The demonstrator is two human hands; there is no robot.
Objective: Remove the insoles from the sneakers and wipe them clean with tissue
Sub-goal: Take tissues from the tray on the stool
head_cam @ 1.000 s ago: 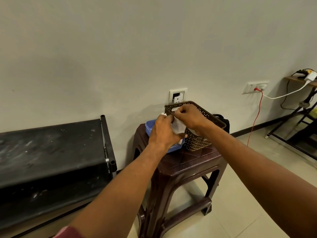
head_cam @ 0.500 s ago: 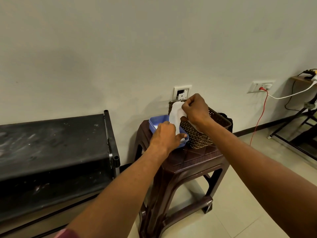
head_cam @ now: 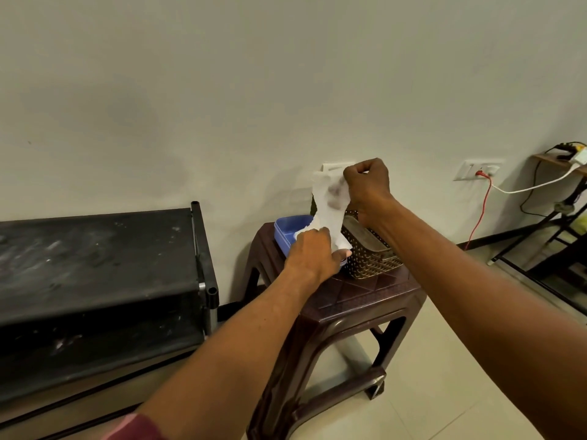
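Note:
A white tissue [head_cam: 327, 204] with dark smudges hangs stretched between my two hands above a brown plastic stool [head_cam: 359, 300]. My right hand [head_cam: 367, 185] pinches its top end, raised in front of the wall socket. My left hand [head_cam: 313, 254] holds its lower end down over a blue tub [head_cam: 286, 231]. A brown perforated basket [head_cam: 371, 255] stands on the stool right of the tub, with a flat greyish piece lying in it. No sneakers show in this view.
A black shoe rack [head_cam: 101, 268] stands to the left against the wall. A red cable [head_cam: 479, 211] and a white cable hang from a wall socket [head_cam: 476, 169] at right. A dark metal frame [head_cam: 546, 236] stands far right on the tiled floor.
My right hand has risen, drawing the tissue up and out to a long strip. My left hand has dropped lower over the blue tub, holding the tissue's bottom end.

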